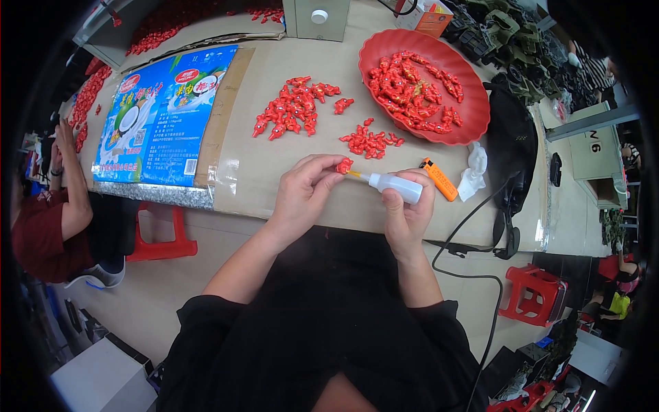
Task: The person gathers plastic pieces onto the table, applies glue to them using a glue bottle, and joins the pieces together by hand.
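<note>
black lap lowest; left hand pinches one red toy piece, right hand clamps one white glue bottle, nozzle touching piece; one orange lighter beside.

Flat blue printed bag on the table's left; orange-white box at far edge.

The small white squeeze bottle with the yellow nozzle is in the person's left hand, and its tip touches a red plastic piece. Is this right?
Not quite. The head view shows the small white squeeze bottle in the right hand; the left hand holds the red plastic piece at the nozzle tip.
</note>
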A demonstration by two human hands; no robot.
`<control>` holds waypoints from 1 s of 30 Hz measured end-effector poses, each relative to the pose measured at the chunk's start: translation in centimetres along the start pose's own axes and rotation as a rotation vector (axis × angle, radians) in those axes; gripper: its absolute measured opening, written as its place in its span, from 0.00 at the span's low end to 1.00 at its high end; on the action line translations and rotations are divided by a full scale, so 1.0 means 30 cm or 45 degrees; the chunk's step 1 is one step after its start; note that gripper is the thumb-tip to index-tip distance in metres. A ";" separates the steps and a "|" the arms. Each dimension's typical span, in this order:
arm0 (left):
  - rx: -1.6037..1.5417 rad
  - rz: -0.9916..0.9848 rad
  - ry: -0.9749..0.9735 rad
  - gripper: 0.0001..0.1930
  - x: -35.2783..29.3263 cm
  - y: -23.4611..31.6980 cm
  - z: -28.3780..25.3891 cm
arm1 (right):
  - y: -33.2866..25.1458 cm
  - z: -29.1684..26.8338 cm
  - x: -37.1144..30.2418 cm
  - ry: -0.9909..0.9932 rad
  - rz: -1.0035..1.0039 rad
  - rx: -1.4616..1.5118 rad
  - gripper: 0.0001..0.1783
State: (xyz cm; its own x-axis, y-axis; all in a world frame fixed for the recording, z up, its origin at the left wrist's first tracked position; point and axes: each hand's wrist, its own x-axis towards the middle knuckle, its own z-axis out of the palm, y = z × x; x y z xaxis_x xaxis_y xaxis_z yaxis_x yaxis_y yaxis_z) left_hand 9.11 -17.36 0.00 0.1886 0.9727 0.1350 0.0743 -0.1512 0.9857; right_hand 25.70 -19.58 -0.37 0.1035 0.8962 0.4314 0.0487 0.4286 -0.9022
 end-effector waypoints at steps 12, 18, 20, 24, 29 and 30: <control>-0.074 -0.080 0.081 0.11 -0.001 -0.015 0.009 | 0.003 -0.001 -0.014 0.023 -0.227 -0.224 0.15; -0.080 -0.072 0.084 0.11 -0.002 -0.015 0.008 | 0.010 0.004 -0.008 0.042 -0.315 -0.277 0.18; -0.075 -0.074 0.085 0.11 -0.002 -0.014 0.008 | 0.007 0.002 -0.012 0.013 -0.255 -0.270 0.15; -0.060 -0.062 0.097 0.11 -0.003 -0.016 0.010 | 0.006 0.001 -0.010 0.014 -0.265 -0.292 0.15; -0.058 -0.056 0.105 0.11 -0.004 -0.012 0.010 | 0.010 0.003 -0.004 0.040 -0.349 -0.337 0.18; -0.058 -0.062 0.106 0.11 -0.004 -0.016 0.010 | 0.010 0.004 -0.006 0.040 -0.349 -0.336 0.18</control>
State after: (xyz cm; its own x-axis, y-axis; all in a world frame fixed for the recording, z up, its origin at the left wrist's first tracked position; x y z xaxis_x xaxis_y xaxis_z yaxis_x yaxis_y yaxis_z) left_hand 9.34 -17.44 -0.52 0.1036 0.9903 0.0925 0.0363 -0.0967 0.9947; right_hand 25.59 -19.60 -0.71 0.0811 0.7468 0.6601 0.3327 0.6040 -0.7242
